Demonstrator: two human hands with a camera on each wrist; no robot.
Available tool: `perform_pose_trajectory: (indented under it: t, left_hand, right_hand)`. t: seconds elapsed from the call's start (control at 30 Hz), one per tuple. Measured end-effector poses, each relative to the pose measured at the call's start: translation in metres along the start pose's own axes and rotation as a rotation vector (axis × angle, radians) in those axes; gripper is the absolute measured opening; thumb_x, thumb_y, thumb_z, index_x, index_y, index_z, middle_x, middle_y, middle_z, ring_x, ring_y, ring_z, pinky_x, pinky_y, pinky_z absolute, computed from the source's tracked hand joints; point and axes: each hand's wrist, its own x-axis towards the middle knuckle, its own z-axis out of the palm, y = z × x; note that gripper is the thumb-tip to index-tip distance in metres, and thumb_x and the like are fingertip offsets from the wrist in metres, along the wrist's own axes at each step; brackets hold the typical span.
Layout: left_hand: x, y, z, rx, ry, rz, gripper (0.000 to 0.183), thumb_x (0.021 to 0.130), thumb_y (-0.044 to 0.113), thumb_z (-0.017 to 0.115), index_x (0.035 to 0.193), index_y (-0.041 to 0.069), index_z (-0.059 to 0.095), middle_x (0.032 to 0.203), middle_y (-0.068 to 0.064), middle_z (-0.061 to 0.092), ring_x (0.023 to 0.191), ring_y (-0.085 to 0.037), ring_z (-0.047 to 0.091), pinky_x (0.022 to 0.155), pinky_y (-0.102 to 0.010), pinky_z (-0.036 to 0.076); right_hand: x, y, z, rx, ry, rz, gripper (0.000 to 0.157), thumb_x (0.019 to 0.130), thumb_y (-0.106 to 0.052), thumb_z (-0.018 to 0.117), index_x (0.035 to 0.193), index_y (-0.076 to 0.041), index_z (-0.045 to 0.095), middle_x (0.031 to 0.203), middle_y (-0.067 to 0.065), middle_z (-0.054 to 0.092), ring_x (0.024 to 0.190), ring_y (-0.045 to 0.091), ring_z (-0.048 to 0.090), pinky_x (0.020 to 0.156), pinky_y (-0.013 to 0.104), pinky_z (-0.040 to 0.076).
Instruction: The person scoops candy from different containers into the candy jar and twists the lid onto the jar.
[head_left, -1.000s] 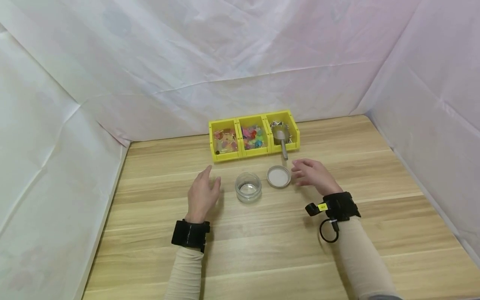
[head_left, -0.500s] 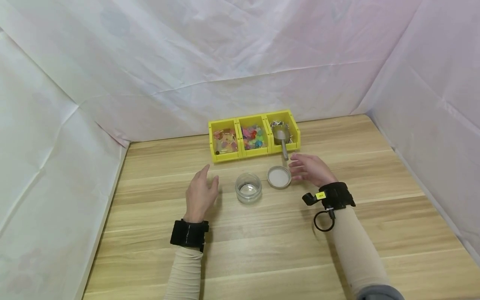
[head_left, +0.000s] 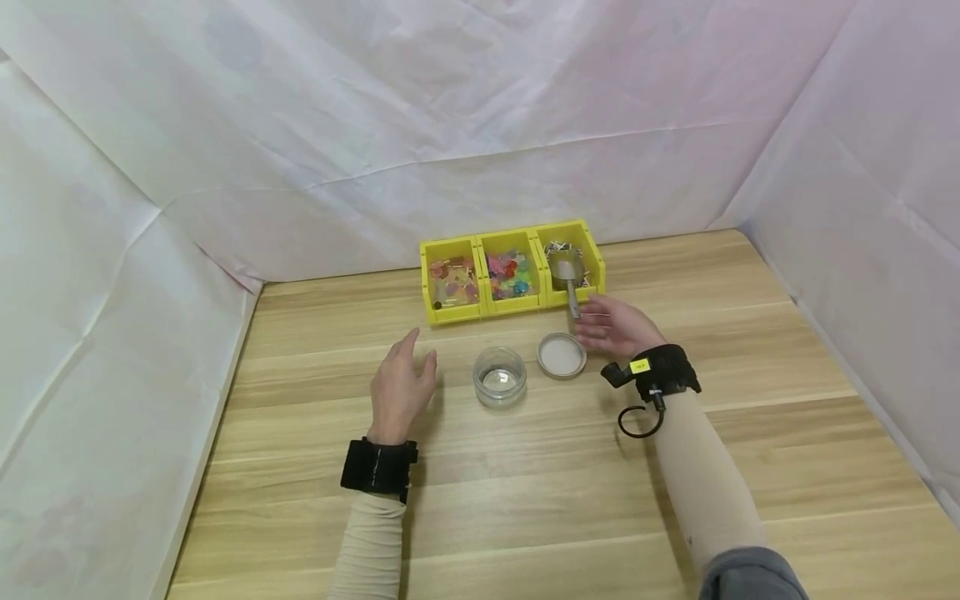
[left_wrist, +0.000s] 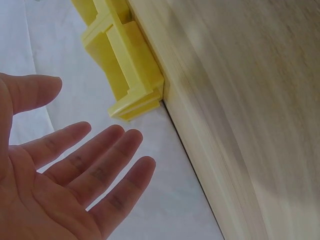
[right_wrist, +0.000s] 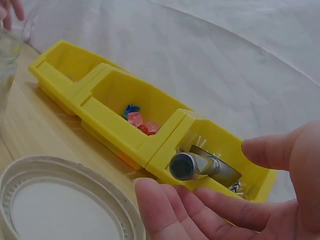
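Note:
My right hand (head_left: 621, 327) is open beside the handle of a metal scoop (right_wrist: 210, 167), thumb on one side and fingers on the other in the right wrist view. The scoop's bowl lies in the right yellow bin (head_left: 596, 265) among small white and dark sticks; its handle juts over the front edge. My left hand (head_left: 401, 390) hovers with relaxed fingers left of a clear glass jar (head_left: 499, 379), holding nothing. Between jar and right hand, a round lid (head_left: 561, 356) lies with its white inside up.
Two more yellow bins adjoin on the left: the middle bin (head_left: 513, 307) has colourful beads, the left bin (head_left: 456, 313) has pink and orange small pieces. A white cloth backdrop (head_left: 480, 108) surrounds the wooden table (head_left: 510, 508) at back and sides.
My right hand has moved forward and slightly left, from beside the lid to the scoop's handle. The left hand has barely moved; jar, lid and bins have stayed in place.

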Motion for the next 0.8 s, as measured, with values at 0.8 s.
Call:
perform_pose_trajectory:
  t: [0.8]
  left_hand:
    - [0.001, -0.008, 0.004, 0.027, 0.008, -0.005, 0.048, 0.099, 0.03, 0.058, 0.14, 0.005, 0.053, 0.134, -0.023, 0.06, 0.108, -0.042, 0.065, 0.08, -0.054, 0.057]
  right_hand:
    - [0.032, -0.007, 0.014, 0.296, -0.081, 0.136, 0.053, 0.104, -0.038, 0.049, 0.141, -0.002, 0.038, 0.116, 0.013, 0.057, 0.117, 0.022, 0.053, 0.099, 0.03, 0.052]
